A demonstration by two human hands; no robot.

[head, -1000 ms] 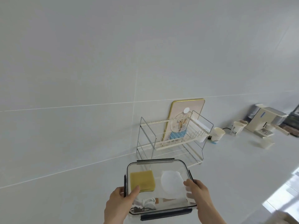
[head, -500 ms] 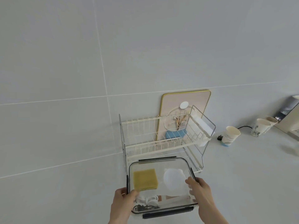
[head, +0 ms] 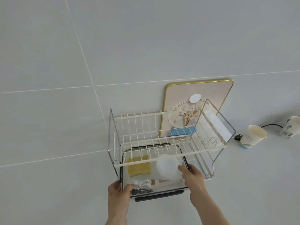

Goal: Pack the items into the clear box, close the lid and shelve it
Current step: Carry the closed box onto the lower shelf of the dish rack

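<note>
The clear box with its lid on and dark clips sits partly under the upper tier of the white wire rack, on its lower level. Through the lid show a yellow sponge, a round white item, a white cord bundle and a black piece. My left hand grips the box's near left corner. My right hand grips its right edge.
A gold-rimmed pink board leans on the tiled wall behind the rack. A blue sponge lies on the rack's upper tier. Paper cups and a black plug with a cord stand to the right on the white counter.
The box has moved forward from in front of the rack to under its upper tier, both hands still holding it. The view has closed in on the rack.
</note>
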